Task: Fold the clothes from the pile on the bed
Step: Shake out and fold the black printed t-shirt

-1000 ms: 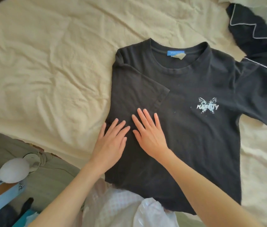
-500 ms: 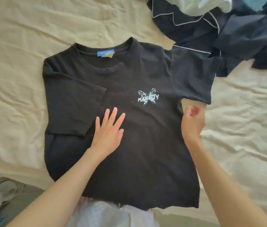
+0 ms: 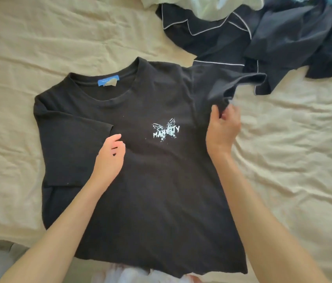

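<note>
Black T-shirt [image 3: 140, 180] spread front-up on the bed [image 3: 38, 48], filling centre of frame; collar toward top, hem at bottom edge. White butterfly print [image 3: 166, 129] on chest, blue label [image 3: 108, 81] inside neck. Sleeve at frame left already folded in across the body, lying flat. Sleeve [image 3: 228, 84] at frame right lifted off the sheet, bunched and raised.

Right hand [image 3: 222, 129] at the right edge of the shirt, just below that sleeve; fingers [image 3: 215, 113] curled and clamped on the sleeve's lower edge, thumb side toward the print. Left hand [image 3: 110, 154] over the shirt at centre-left, just beside the folded sleeve's cuff; fingers curled in loosely, gripping nothing; contact with the cloth unclear.

Pile of clothes [image 3: 273, 37] at upper right: dark garments with white piping, pale fabric on top, touching the raised sleeve's far side. Cream sheet wrinkled all around.
</note>
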Action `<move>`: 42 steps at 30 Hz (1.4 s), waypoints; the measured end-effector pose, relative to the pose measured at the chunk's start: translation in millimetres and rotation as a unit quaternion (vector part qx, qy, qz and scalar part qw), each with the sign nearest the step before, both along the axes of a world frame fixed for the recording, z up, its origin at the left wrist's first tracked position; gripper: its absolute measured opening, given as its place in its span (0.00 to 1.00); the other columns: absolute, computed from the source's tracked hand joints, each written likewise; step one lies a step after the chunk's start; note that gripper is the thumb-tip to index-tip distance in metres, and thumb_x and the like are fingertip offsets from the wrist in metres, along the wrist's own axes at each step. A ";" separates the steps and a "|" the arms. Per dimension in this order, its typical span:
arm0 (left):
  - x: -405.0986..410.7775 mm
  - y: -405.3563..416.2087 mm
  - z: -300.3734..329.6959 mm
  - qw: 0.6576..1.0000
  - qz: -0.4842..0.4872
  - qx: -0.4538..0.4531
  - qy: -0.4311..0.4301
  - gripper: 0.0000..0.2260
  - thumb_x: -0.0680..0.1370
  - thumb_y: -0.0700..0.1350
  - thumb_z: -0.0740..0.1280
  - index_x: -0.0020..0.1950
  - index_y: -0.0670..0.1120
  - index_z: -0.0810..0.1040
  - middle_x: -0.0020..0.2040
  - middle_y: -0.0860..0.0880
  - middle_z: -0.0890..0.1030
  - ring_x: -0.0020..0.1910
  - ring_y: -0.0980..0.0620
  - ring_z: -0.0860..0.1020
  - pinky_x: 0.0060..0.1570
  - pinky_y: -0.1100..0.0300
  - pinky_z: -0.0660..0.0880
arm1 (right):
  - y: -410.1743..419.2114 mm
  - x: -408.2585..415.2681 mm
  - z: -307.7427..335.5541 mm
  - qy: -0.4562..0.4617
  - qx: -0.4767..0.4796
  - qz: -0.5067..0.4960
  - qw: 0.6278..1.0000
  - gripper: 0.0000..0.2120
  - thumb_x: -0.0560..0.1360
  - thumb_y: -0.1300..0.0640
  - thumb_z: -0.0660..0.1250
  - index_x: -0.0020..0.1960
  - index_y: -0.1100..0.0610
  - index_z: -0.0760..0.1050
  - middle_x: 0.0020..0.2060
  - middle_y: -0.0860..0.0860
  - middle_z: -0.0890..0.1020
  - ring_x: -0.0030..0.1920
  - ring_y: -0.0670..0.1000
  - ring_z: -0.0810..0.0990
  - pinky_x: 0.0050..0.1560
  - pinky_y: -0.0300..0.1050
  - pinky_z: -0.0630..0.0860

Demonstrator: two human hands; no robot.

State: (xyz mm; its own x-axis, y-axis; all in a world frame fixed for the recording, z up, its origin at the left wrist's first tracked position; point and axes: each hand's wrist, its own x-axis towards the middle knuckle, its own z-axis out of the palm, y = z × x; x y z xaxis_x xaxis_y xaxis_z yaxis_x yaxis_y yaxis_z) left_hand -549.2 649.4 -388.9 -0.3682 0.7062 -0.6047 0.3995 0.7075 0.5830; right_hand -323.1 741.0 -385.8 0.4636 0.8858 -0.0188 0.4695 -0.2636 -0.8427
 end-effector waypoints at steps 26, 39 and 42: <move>73.7 210.7 -23.0 0.991 -0.032 0.081 -0.104 0.09 0.77 0.48 0.66 0.39 0.48 0.79 0.38 0.51 0.80 0.41 0.55 0.79 0.47 0.61 0.76 | -32.5 -8.4 -25.2 0.379 -0.335 -0.242 0.828 0.09 0.75 0.59 0.67 0.36 0.56 0.73 0.36 0.52 0.78 0.39 0.52 0.77 0.46 0.47 0.77; 80.6 229.3 -43.0 0.989 -0.143 0.022 0.035 0.13 0.73 0.55 0.71 0.44 0.46 0.81 0.43 0.51 0.79 0.45 0.54 0.76 0.44 0.62 0.69 | -33.5 -0.4 -34.7 0.394 -0.306 -0.240 0.833 0.04 0.78 0.57 0.65 0.44 0.52 0.72 0.45 0.52 0.79 0.45 0.50 0.79 0.45 0.43 0.77; 93.1 238.3 -42.3 0.992 -0.105 0.072 -0.013 0.11 0.74 0.53 0.70 0.44 0.45 0.80 0.39 0.53 0.78 0.42 0.56 0.76 0.38 0.67 0.69 | -32.5 -1.2 -37.2 0.395 -0.299 -0.247 0.833 0.02 0.78 0.57 0.65 0.49 0.56 0.74 0.46 0.53 0.80 0.47 0.50 0.80 0.43 0.41 0.77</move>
State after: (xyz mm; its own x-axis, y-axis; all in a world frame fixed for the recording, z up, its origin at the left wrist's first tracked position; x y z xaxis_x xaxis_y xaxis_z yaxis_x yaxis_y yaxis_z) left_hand -456.0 887.8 -431.2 -0.1885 0.8450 -0.5004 0.5125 0.5193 0.6839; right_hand -324.3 708.5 -423.0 0.4025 0.3142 -0.8598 -0.4590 -0.7434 -0.4865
